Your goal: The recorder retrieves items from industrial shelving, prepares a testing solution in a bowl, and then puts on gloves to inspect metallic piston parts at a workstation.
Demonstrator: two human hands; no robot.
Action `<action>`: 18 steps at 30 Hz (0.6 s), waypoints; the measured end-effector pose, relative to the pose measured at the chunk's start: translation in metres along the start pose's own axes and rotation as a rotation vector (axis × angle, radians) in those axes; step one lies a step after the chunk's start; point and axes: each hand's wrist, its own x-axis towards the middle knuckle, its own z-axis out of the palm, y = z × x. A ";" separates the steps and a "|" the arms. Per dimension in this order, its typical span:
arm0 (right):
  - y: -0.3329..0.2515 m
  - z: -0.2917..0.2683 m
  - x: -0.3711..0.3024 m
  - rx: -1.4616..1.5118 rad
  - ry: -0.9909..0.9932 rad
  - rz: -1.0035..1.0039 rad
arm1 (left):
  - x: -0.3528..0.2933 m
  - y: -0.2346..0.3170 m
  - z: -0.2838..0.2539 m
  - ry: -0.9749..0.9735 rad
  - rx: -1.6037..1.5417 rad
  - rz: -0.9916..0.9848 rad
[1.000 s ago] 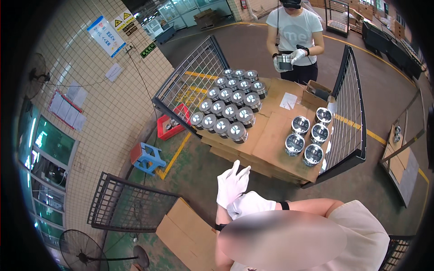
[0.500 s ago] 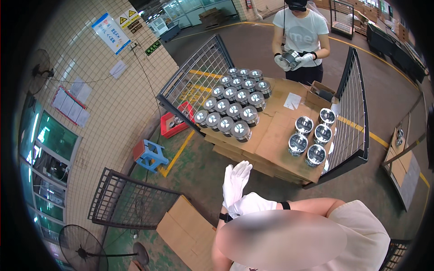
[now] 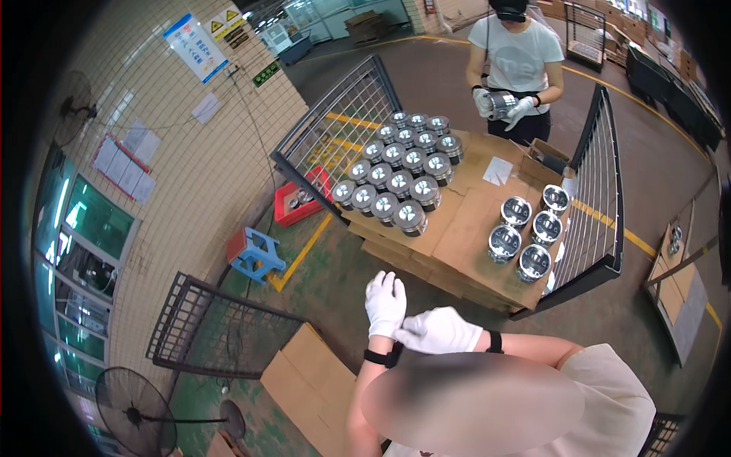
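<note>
My left hand (image 3: 386,305), in a white glove, is raised in front of the table with its back showing and its fingers slightly bent and apart. Nothing is in it. My right hand (image 3: 443,330), gloved too, reaches across to the left wrist. Its fingertips are closed on the cuff of the left glove (image 3: 381,330), just above a black wristband (image 3: 378,356). Beyond my hands, several shiny metal pistons (image 3: 410,216) stand in rows on the left of the cardboard-covered table (image 3: 457,236). Another group of pistons (image 3: 504,242) stands at its right.
Across the table a co-worker (image 3: 518,61) in white gloves holds a piston (image 3: 500,104). Mesh panels (image 3: 598,190) flank the table. A small open carton (image 3: 542,161) and a paper sheet lie on it. A blue stool (image 3: 257,255), red crate (image 3: 298,199) and fan (image 3: 135,415) stand left.
My left fingers have gone from stretched out to slightly bent. My right hand has shifted a little right along the left wrist. The co-worker has turned the piston in their hands.
</note>
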 end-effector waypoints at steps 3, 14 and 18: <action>0.012 -0.003 0.003 -0.018 0.025 0.109 | 0.003 0.008 -0.013 -0.242 0.265 0.070; 0.007 0.027 0.003 -0.173 0.103 -0.172 | -0.031 0.016 0.004 -0.325 0.358 0.183; 0.012 0.039 -0.002 0.037 0.108 -0.131 | -0.036 0.017 0.010 -0.374 0.396 0.198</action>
